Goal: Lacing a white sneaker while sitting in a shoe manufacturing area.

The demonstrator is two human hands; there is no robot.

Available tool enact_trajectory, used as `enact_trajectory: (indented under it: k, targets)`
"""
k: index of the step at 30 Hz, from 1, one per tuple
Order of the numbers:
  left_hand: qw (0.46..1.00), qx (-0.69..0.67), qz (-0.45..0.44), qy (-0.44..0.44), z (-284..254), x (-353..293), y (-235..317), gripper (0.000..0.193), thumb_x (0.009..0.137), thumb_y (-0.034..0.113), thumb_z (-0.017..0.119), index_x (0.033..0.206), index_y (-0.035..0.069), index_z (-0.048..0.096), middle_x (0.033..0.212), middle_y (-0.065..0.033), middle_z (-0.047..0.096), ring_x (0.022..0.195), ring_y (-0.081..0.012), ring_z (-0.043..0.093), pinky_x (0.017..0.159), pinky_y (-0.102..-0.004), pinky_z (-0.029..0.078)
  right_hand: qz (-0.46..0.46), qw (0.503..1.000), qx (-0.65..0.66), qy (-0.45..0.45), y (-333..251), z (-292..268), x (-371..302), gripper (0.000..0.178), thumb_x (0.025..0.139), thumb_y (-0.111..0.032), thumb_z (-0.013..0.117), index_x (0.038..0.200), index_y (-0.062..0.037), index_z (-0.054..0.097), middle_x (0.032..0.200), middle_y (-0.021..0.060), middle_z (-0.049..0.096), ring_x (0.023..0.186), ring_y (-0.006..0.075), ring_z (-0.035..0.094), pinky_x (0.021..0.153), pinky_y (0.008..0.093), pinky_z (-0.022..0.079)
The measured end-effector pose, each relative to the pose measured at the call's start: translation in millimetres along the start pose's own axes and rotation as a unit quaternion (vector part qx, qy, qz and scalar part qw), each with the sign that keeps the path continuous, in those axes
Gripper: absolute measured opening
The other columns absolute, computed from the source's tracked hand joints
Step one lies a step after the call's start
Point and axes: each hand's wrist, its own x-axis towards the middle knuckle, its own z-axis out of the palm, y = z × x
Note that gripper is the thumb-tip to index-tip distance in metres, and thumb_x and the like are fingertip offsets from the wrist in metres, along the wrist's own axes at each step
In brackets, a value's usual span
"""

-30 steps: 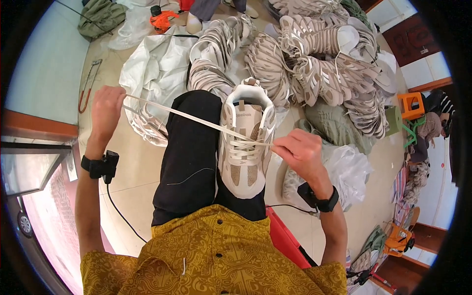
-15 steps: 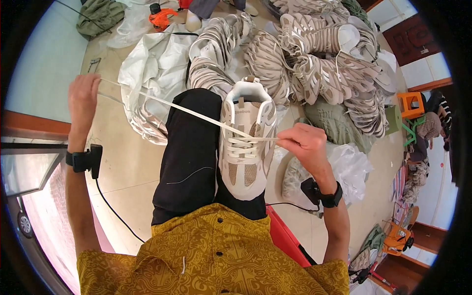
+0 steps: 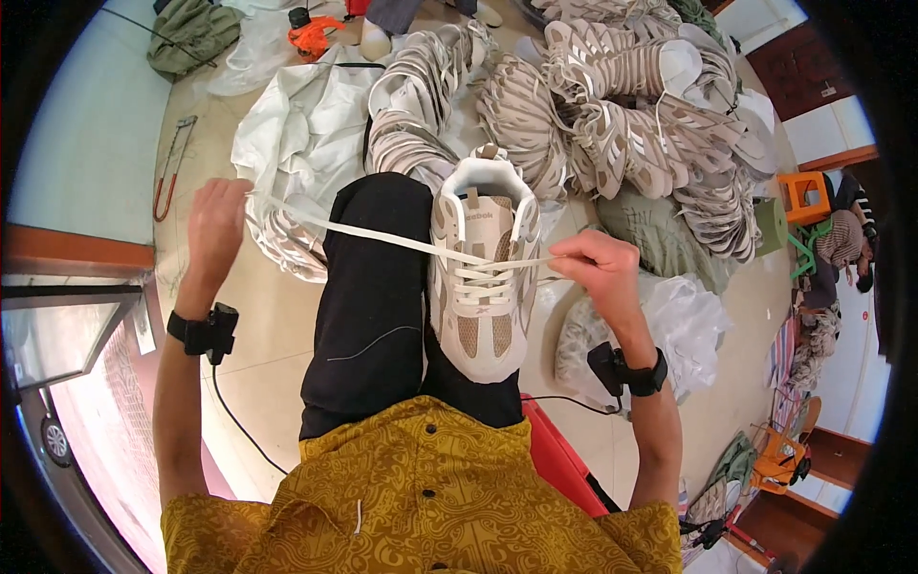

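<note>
A beige and white sneaker rests on my right thigh, its toe toward me and its heel away. Pale flat shoelace runs from its eyelets out to both sides. Well to the left of the shoe, my left hand is closed on one stretch of the lace. Just right of the shoe, my right hand pinches another stretch between thumb and fingers. Several rows of lace lie crossed over the lower tongue. A loose thread lies on my left trouser leg.
Bundles of sneaker uppers are heaped on the floor ahead. A white sack lies at their left, near red-handled tool. Clear plastic bag sits right of my knees. An orange stool and another person are at far right.
My left hand has moved right and slightly down toward the shoe, and the lace now sags a little. My right hand stays nearly in place, still pinching.
</note>
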Motion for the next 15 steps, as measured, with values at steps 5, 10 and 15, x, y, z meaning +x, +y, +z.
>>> enact_trajectory:
  k: [5, 10, 15]
  targets:
    - [0.995, -0.081, 0.062, 0.012, 6, 18, 37, 0.013, 0.072, -0.003, 0.059, 0.084, 0.002, 0.057, 0.078, -0.0122, 0.056, 0.079, -0.0307, 0.053, 0.07, -0.0387, 0.041, 0.047, 0.999, 0.008, 0.02, -1, 8, 4, 0.019, 0.067, -0.002, 0.07, 0.086, -0.0017, 0.066, 0.073, 0.0057, 0.063, 0.059, 0.0089, 0.054, 0.055, 0.0213, 0.043]
    - [0.99, -0.129, 0.06, 0.012, -6, 28, 80, 0.013, 0.072, -0.003, 0.059, 0.084, 0.002, 0.057, 0.079, -0.0128, 0.056, 0.079, -0.0311, 0.054, 0.071, -0.0394, 0.042, -0.1, 0.992, -0.049, -0.053, -12, 39, -2, 0.033, 0.066, 0.001, 0.063, 0.098, -0.0071, 0.064, 0.082, 0.008, 0.064, 0.066, 0.0188, 0.061, 0.058, 0.0265, 0.049]
    - [0.98, -0.18, 0.083, -0.009, -10, 24, 107, 0.014, 0.072, -0.001, 0.062, 0.085, 0.003, 0.058, 0.083, -0.013, 0.056, 0.084, -0.0316, 0.055, 0.076, -0.0385, 0.043, -0.242, 0.933, -0.264, -0.041, -15, 48, 2, 0.03, 0.069, -0.004, 0.057, 0.098, -0.0067, 0.061, 0.065, 0.0045, 0.051, 0.059, 0.0195, 0.056, 0.051, 0.0294, 0.046]
